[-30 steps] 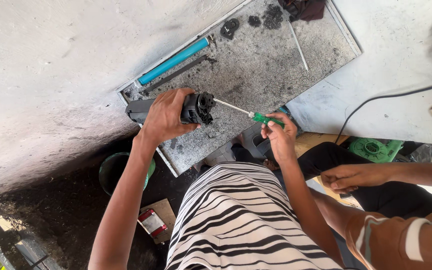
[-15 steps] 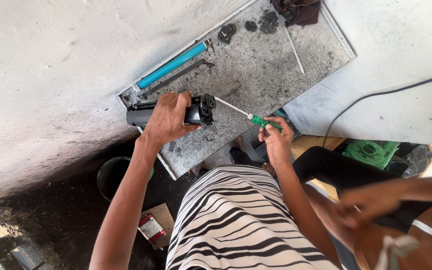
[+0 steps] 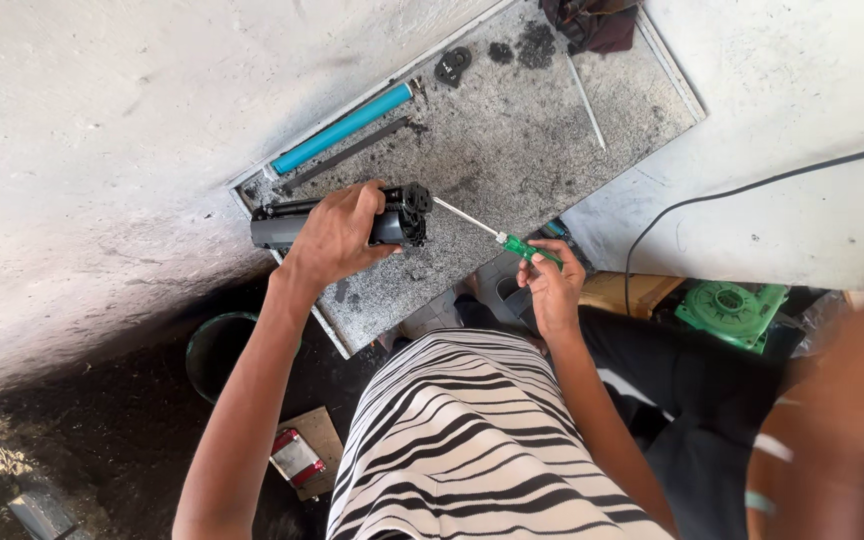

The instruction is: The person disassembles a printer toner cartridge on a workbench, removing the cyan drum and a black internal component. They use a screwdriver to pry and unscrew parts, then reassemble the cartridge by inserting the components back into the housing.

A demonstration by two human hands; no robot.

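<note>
Head view: left hand [image 3: 337, 238] wraps black plastic toner cartridge [image 3: 297, 222] on grey toner-dusted tray [image 3: 542, 140]. Right hand [image 3: 549, 285] grips green-handled screwdriver [image 3: 497, 237], tip at cartridge end. Blue roller [image 3: 344, 127], thin metal rod [image 3: 585, 88] already out; looks mid-teardown, end cap not off yet.

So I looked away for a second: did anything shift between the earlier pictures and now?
Little changed. The other person's arm at the right swung nearer the camera and now shows as a blur. The left hand still grips the black cartridge on the grey tray, and the right hand still holds the green screwdriver with its tip at the cartridge's end. The blue roller lies where it was.
</note>
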